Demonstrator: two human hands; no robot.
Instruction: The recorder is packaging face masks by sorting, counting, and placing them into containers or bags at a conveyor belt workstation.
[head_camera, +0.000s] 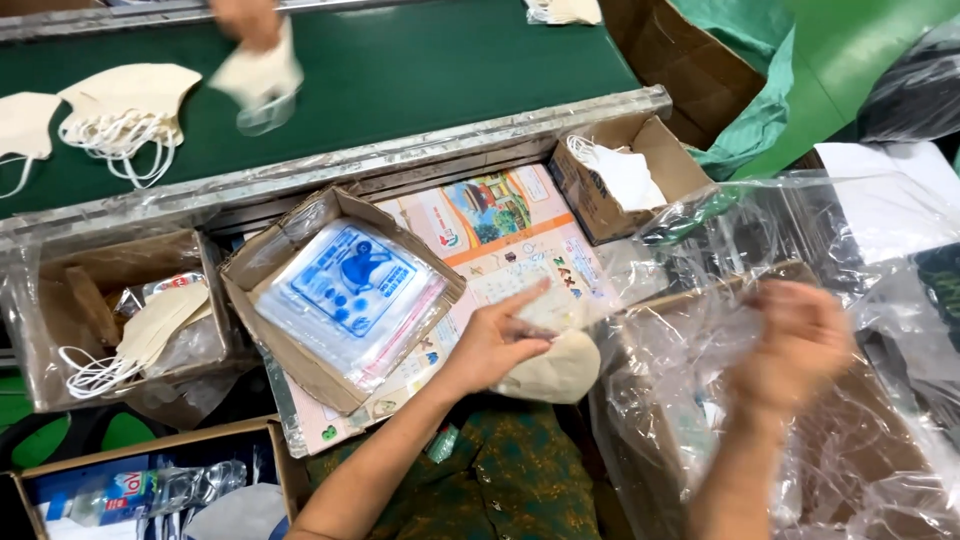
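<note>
My left hand (495, 340) pinches a cream face mask (555, 368) inside a clear plastic bag (640, 300), low in the middle of the view. My right hand (795, 340), blurred, grips the other end of the same clear bag, so the film stretches between both hands. A cardboard box of clear printed bags (350, 290) with a blue picture lies just left of my left hand.
Cream masks (125, 100) lie on the green conveyor belt (420, 60), where another person's hand (250, 20) holds a mask. A box of masks (130, 330) stands at left, a small box (620, 175) with white masks behind, and a plastic-lined carton (860, 440) at right.
</note>
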